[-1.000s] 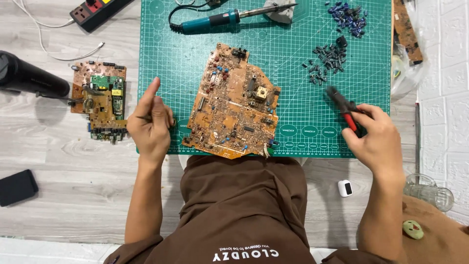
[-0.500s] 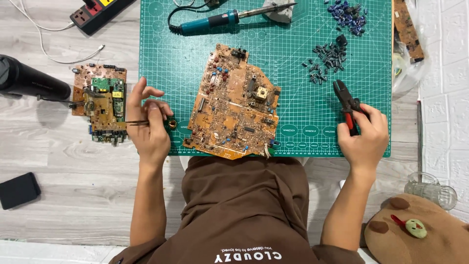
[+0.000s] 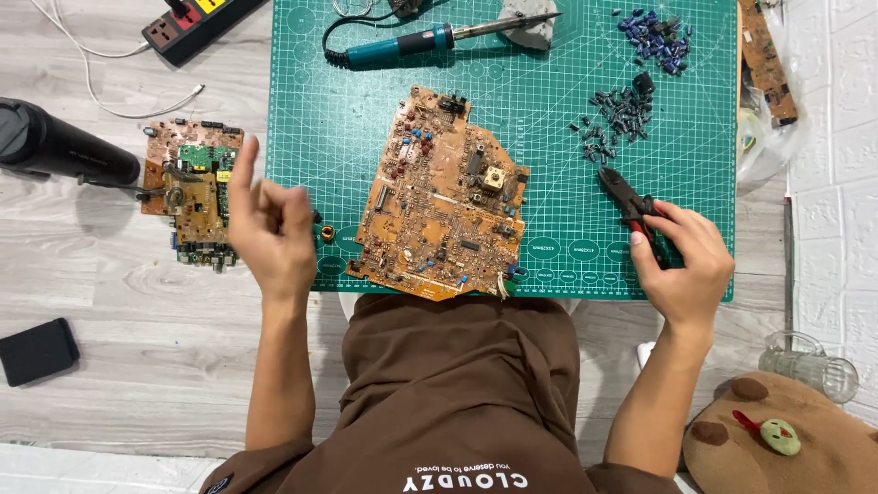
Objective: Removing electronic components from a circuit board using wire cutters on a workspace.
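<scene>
The large circuit board (image 3: 445, 198) lies flat on the green cutting mat (image 3: 549, 101), at its near edge, just in front of the person. Right of the board, the right hand (image 3: 688, 265) is closed around the red handles of a pair of cutters (image 3: 631, 209), tips aimed toward a small heap of dark parts (image 3: 617, 114), likely snipped pieces. Left of the board, the left hand (image 3: 273, 227) is raised, fingers loosely curled, holding nothing visible, above a small copper coil (image 3: 326, 233).
</scene>
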